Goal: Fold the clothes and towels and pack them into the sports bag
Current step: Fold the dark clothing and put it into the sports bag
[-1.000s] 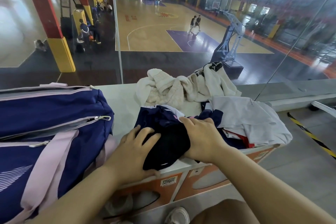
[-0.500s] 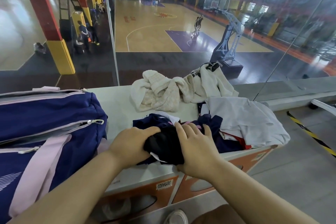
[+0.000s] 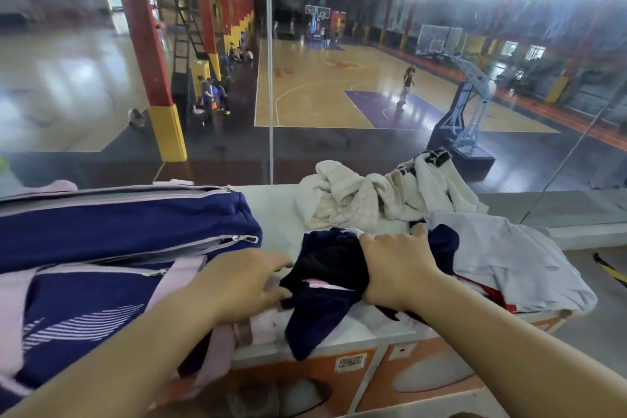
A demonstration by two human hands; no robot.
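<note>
Left hand (image 3: 251,285) has let go of dark garment (image 3: 325,285), now open, reaching toward sports bag (image 3: 118,231). Right hand (image 3: 397,268) alone clamps it beside the bag. Likely opening the bag next.

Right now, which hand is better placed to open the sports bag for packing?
Left, probably. The left hand lies open beside the sports bag, close to its zipper pull. The right hand has its grip closed on the dark garment, farther from the bag.
</note>
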